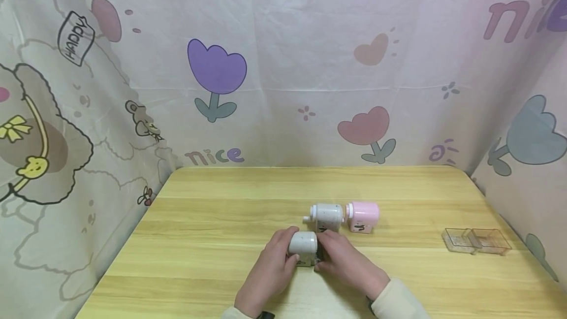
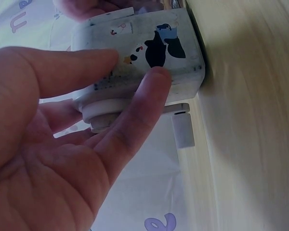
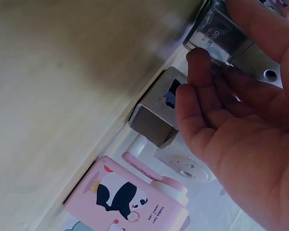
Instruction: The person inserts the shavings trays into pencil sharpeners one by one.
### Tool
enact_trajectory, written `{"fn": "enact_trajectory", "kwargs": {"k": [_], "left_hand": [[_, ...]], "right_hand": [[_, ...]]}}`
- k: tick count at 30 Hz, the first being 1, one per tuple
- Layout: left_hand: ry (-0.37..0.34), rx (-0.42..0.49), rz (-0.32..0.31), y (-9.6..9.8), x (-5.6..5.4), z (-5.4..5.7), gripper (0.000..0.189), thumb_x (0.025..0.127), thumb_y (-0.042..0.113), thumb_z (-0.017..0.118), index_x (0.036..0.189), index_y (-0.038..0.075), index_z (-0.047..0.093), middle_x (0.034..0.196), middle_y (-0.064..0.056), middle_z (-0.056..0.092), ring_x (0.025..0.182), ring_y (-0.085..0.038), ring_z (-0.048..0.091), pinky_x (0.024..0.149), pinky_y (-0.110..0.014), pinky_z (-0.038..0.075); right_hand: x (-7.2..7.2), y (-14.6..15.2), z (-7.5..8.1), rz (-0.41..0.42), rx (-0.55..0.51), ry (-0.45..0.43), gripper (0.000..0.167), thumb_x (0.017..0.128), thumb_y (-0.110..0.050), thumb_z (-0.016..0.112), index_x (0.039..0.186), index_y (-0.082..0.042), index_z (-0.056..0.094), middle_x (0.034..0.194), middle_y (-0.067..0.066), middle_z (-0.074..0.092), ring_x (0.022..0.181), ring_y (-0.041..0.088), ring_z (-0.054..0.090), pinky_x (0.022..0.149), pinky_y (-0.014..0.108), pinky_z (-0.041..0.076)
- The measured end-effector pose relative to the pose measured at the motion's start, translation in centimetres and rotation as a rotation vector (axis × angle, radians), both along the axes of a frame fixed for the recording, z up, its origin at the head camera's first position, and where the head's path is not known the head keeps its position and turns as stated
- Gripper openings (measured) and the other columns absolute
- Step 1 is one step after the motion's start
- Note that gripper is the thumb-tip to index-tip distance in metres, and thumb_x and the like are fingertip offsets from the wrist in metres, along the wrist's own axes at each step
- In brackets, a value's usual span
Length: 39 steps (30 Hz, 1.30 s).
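Note:
My left hand (image 1: 275,264) holds a white crank pencil sharpener (image 1: 303,243) with panda pictures, low at the table's front middle. In the left wrist view its thumb and a finger lie across the printed face, beside the crank (image 2: 184,129). From the other side, my right hand (image 1: 347,260) pinches a clear drawer (image 3: 220,32) at the sharpener's open end. How deep the drawer sits is partly hidden by the fingers. Just behind stands a second white sharpener (image 1: 329,212), its drawer slot (image 3: 153,126) bare, and to its right a pink sharpener (image 1: 365,214).
Two clear drawers, the left one (image 1: 458,241) and the right one (image 1: 492,242), lie side by side near the right edge of the wooden table (image 1: 212,230). A printed cloth (image 1: 274,127) hangs behind the table and at both sides.

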<state>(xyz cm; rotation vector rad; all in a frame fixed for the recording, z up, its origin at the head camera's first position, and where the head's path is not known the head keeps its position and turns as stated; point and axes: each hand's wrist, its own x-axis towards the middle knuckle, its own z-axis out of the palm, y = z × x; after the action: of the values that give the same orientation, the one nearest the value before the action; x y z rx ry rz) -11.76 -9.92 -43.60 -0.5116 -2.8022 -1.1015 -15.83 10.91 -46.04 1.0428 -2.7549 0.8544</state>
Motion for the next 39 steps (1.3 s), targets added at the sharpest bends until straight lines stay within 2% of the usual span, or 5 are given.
{"fn": "enact_trajectory", "kwargs": {"k": [19,39], "left_hand": [[-0.020,0.009,-0.005,0.01,0.26,0.14,0.051,0.094,0.002,0.070,0.142,0.007,0.053,0.137,-0.017,0.058,0.116,-0.034,0.064,0.097,-0.051,0.056],[-0.021,0.012,-0.001,0.03,0.37,0.31,0.052,0.094,0.001,0.069,0.143,0.007,0.053,0.138,-0.017,0.058,0.118,-0.035,0.064,0.098,-0.052,0.055]], "right_hand": [[-0.20,-0.24,0.01,0.002,-0.028,-0.040,0.065,0.074,-0.008,0.090,0.131,0.001,0.060,0.123,0.014,0.068,0.113,0.029,0.065,0.101,0.048,0.053],[-0.29,-0.36,0.02,0.009,-0.053,-0.051,0.065,0.071,-0.006,0.091,0.128,-0.003,0.061,0.122,0.011,0.068,0.114,0.028,0.065,0.101,0.049,0.053]]}}
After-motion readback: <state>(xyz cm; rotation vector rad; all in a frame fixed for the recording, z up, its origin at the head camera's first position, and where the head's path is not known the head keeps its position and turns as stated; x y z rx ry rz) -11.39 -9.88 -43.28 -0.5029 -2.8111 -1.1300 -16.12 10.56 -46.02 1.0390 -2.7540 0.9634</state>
